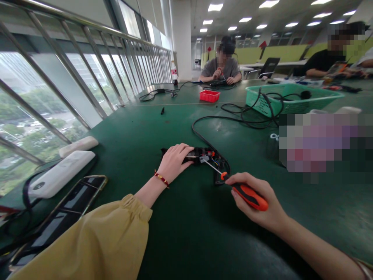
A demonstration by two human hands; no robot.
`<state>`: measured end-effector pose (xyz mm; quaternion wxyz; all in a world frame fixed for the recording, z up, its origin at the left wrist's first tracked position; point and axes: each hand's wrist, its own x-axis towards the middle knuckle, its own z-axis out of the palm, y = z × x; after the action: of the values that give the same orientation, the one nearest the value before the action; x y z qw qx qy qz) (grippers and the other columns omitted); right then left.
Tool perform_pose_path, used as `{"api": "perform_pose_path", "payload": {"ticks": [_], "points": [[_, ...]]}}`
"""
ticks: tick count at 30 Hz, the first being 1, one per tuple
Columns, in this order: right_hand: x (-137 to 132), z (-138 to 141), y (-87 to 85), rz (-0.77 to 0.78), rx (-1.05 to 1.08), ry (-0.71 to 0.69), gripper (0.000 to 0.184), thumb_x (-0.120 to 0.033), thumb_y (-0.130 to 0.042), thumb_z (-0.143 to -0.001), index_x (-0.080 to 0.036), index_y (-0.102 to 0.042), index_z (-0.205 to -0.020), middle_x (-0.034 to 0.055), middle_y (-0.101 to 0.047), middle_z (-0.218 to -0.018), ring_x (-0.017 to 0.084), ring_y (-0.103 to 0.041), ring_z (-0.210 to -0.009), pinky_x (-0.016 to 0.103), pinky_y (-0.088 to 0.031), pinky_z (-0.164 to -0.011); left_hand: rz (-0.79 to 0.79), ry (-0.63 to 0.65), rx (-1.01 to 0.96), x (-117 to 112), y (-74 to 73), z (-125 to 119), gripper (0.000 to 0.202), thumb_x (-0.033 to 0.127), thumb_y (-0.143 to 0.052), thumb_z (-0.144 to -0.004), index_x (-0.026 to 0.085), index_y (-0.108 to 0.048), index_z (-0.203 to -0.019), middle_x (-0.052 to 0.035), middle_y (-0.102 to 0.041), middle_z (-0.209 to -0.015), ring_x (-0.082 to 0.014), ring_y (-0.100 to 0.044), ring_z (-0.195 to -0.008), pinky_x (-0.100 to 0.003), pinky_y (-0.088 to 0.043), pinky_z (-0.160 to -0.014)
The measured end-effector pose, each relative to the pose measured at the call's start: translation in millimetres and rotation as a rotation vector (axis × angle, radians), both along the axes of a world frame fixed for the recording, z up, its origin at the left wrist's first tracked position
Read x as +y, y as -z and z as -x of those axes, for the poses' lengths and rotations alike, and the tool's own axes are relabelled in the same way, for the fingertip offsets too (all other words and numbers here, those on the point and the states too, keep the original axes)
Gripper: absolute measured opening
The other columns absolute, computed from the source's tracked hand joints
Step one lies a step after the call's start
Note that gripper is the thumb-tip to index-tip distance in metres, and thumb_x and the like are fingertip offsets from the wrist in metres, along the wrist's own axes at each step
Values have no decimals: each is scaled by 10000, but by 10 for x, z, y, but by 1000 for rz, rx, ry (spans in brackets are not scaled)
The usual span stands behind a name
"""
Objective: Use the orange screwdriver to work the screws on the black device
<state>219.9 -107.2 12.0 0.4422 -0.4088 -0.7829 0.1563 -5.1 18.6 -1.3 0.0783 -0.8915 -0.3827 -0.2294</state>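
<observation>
A black power strip (204,155) lies opened on the green table (186,233), with wires and parts showing inside. My left hand (175,161) rests on its left end, fingers curled over it and holding it down. My right hand (256,200) is closed round an orange-and-black screwdriver (247,194). Its metal shaft points up-left, with the tip in the strip's open innards. A black cable (204,136) runs from the strip toward the back right.
A phone (72,202) and two white power banks (62,171) lie at the left near the window railing. A green basket (291,99) with cables and a small red tray (209,95) stand further back. Two other people sit at the far end.
</observation>
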Motion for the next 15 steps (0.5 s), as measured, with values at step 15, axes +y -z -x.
{"api": "perform_pose_path", "payload": {"ticks": [15], "points": [[10,20,3,52,-2,17,187,-111,-518,-759,-209,-543,-916,-6,-623,-772,87,-566,-559,196,-458,-547,-15,4,1,-3,0,1,322,254,-606,-787,170,-500,-1079,-68,-566,-1033,-199,-540,-921,-342,-435,-805]]}}
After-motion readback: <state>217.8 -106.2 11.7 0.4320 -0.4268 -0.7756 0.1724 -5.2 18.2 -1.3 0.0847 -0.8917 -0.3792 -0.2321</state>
